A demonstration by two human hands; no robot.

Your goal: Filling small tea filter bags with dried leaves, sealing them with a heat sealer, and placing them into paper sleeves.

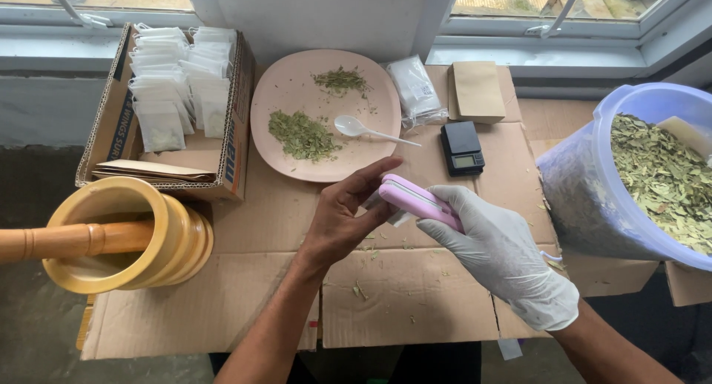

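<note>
My right hand (498, 254), in a white glove, grips a pink handheld sealer (415, 199) over the cardboard sheet (400, 302). My bare left hand (347, 215) is beside the sealer's tip, fingers pinching a small white sachet (400, 218) that is mostly hidden under the sealer. Behind the hands sits a pink plate (297, 87) with two piles of dried green leaves (302, 135) and a white plastic spoon (363, 129).
A cardboard box (233, 132) of white sachets stands at back left, a wooden mortar (119, 239) with pestle (67, 241) at left. A blue bucket (586, 191) of dried leaves is at right. A small black scale (461, 148), brown envelopes (476, 91) and a clear bag (414, 89) lie near the window.
</note>
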